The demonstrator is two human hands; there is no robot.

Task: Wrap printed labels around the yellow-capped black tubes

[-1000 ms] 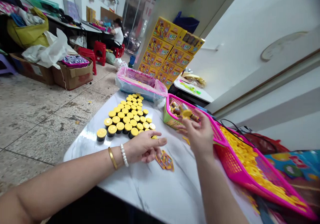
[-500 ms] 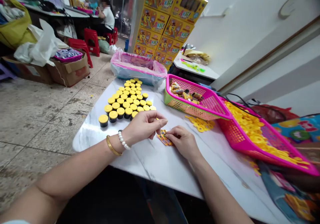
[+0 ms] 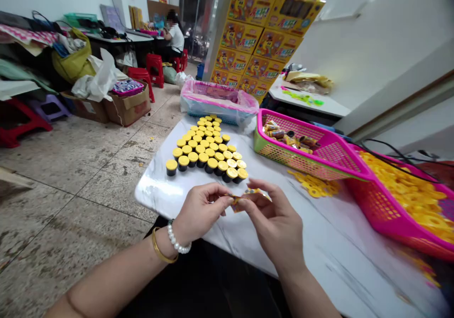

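Note:
Both hands hold a small yellow-orange printed piece, perhaps a sticker sheet (image 3: 237, 205), a little above the front of the table. My left hand (image 3: 207, 209), with a pearl bracelet and a gold bangle at the wrist, pinches its left edge. Thumb and fingers of my right hand (image 3: 275, 218) are closed on its right side and partly cover it. Just beyond the hands stand several black tubs with yellow lids (image 3: 203, 157), grouped upright on the white marbled table (image 3: 163, 190).
A pink and green basket (image 3: 312, 159) holds small printed wrapped pieces. Yellow ring-like parts (image 3: 315, 184) lie beside it, with more in a pink basket (image 3: 386, 214) at right. Behind are a plastic-lined basket (image 3: 220, 100) and stacked yellow boxes (image 3: 255, 39). A person (image 3: 175, 36) sits far off.
My right hand has lifted the printed piece off the table, and my left hand has come down to pinch its edge. The view has swung left.

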